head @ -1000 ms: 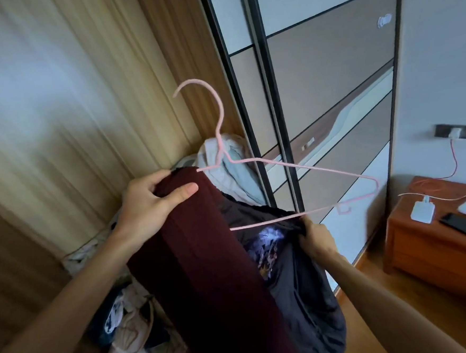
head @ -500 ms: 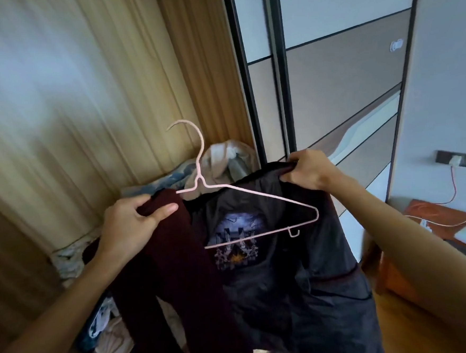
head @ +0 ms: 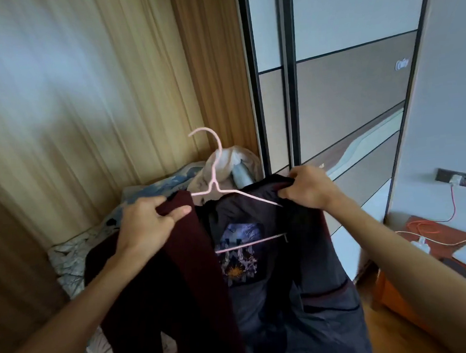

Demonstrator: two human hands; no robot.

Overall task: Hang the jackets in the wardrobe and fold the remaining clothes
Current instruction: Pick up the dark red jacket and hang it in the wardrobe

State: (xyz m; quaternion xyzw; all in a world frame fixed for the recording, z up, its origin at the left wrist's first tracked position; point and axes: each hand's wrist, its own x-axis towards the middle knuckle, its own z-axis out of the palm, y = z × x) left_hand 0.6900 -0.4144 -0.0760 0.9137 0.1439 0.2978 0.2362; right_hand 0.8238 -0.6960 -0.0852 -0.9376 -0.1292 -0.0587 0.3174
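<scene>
1. Left hand (head: 147, 223) grips the maroon shoulder of the jacket (head: 193, 261), thumb on top. Right hand (head: 308, 187) pinches the opposite shoulder. The hands are apart and roughly level, with the lining facing the camera.
2. Hanger (head: 213, 187): hook up, between the hands and nearer the left. Its long axis runs hand to hand. Its right arm goes under the fabric at the right hand. Left-end seating: cannot tell.
3. The jacket body hangs down, beside the bed (head: 69, 259) edge.
4. Wardrobe (head: 345, 99) is ahead-right, nearer the right hand. Door panels look closed and no rail is visible. Judgement: one hand must free up for the door.
5. Clothes pile (head: 230, 160) sits behind the hook, curtain (head: 82, 90) to the left, bedside cabinet (head: 391, 294) low right.
</scene>
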